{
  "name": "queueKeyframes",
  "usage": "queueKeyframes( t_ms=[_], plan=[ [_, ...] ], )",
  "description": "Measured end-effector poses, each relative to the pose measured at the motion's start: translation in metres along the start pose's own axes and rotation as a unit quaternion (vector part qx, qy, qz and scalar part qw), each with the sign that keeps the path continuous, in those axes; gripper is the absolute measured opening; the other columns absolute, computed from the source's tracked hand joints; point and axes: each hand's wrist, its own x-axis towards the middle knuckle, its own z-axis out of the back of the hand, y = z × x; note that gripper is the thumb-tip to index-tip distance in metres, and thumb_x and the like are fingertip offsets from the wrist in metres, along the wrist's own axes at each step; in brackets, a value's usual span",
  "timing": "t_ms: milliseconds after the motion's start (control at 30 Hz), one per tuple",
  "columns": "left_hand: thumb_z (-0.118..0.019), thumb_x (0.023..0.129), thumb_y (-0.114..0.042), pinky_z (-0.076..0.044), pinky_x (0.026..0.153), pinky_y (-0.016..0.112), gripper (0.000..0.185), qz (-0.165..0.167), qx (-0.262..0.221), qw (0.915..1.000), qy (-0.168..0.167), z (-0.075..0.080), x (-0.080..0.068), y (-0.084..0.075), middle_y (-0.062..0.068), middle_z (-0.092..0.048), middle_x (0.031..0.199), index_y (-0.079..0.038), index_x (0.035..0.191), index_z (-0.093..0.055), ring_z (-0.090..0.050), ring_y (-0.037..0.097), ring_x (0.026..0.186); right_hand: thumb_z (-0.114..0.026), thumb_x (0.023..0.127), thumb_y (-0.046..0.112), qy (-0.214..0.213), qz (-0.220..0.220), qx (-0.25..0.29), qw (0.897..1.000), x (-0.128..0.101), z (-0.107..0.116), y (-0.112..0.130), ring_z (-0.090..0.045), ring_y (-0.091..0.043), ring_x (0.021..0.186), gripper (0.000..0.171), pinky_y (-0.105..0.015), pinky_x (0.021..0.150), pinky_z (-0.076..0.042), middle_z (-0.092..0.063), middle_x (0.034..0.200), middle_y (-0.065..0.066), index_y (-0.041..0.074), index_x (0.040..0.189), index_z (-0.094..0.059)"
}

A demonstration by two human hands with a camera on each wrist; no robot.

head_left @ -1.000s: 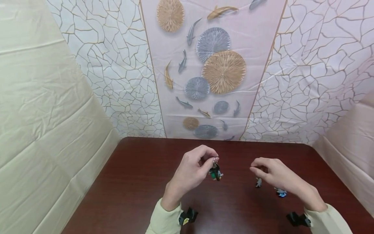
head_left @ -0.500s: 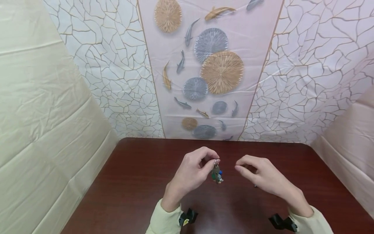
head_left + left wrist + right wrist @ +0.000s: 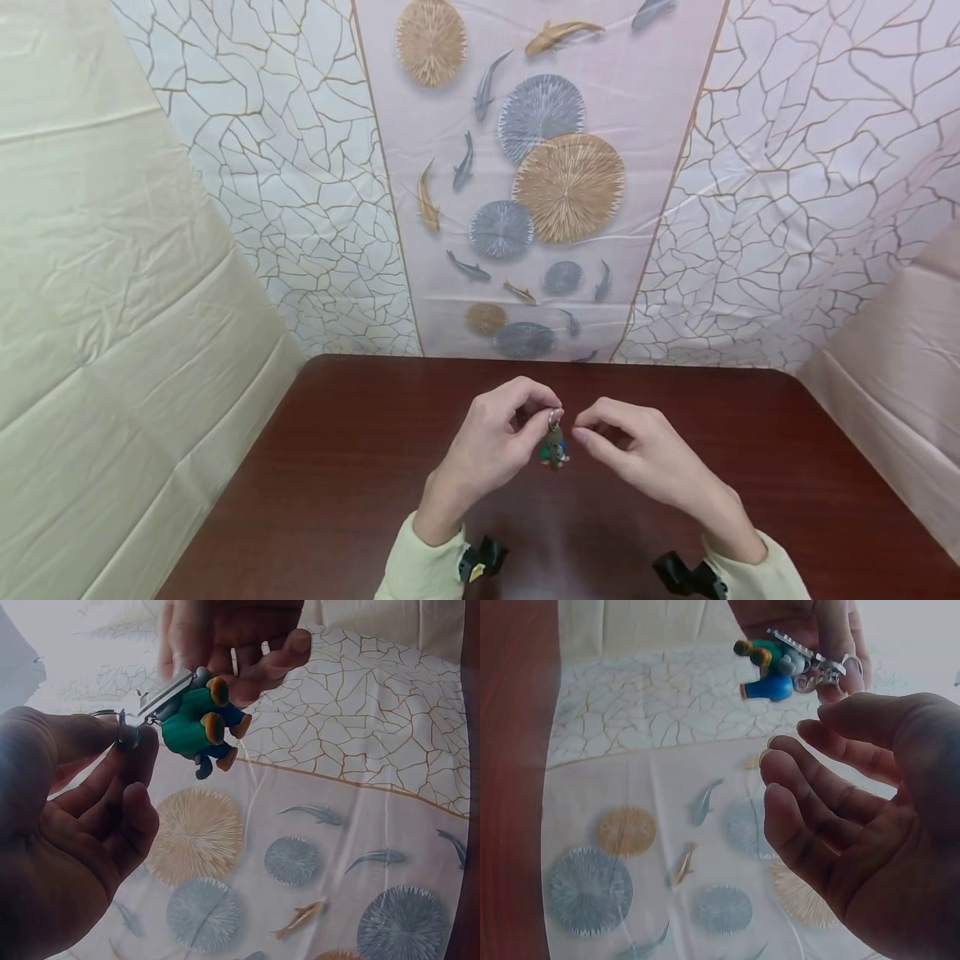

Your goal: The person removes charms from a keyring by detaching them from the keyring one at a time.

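Backdrop: draped cloth (image 3: 787,192) with a cracked gold-line print at both sides, and a centre panel (image 3: 525,183) printed with fish and round fan shapes; plain cream sheets at far left and far right.
Table (image 3: 337,475): dark red-brown wood, ran from the foot of the backdrop toward the wearer.
Sleeves: pale green cuffs (image 3: 420,567) at both wrists, each with a small black camera mount beside it.
Left hand (image 3: 487,450): raised above the middle of the table, palm turned inward; thumb and forefinger pinched on a metal ring, remaining fingers (image 3: 112,825) curled loosely below.
Right hand (image 3: 645,462): just beside the left one, fingers (image 3: 810,787) slightly bent and apart, held nothing; fingertips close to the hanging charm, contact not clear from any view.
Keychain charm (image 3: 554,450): small toy figure, green body with blue and orange parts, hung from the ring (image 3: 552,415) on a short metal link, off the table, between the two hands.
Ring: silver, clamped in the left fingertips, partly hidden by them.
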Motion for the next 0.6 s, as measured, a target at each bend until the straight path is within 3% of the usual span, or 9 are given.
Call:
queueKeyframes(
  t_ms=[333, 600],
  plan=[
    [-0.067, 0.090, -0.006, -0.045, 0.057, 0.010, 0.008, -0.018, 0.003, 0.9994, -0.028, -0.001, 0.000, 0.001, -0.003, -0.067, 0.085, -0.013, 0.093, -0.066, -0.056, 0.001, 0.071, -0.071, 0.089, 0.007, -0.014, 0.002, 0.033, 0.999, 0.004, -0.009, 0.012, -0.064, 0.001, 0.073, 0.022, -0.018, 0.058, -0.052, -0.064, 0.087, 0.015, 0.025, 0.100, -0.067],
    [-0.067, 0.090, -0.003, -0.046, 0.059, 0.010, 0.009, -0.037, -0.002, 0.9987, -0.035, -0.002, 0.000, 0.001, -0.001, -0.065, 0.083, -0.011, 0.094, -0.066, -0.056, 0.003, 0.069, -0.069, 0.090, 0.008, -0.034, 0.013, 0.059, 0.998, 0.005, -0.013, 0.016, -0.064, -0.002, 0.077, 0.018, -0.017, 0.061, -0.053, -0.067, 0.090, 0.004, 0.023, 0.101, -0.067]
  ],
)
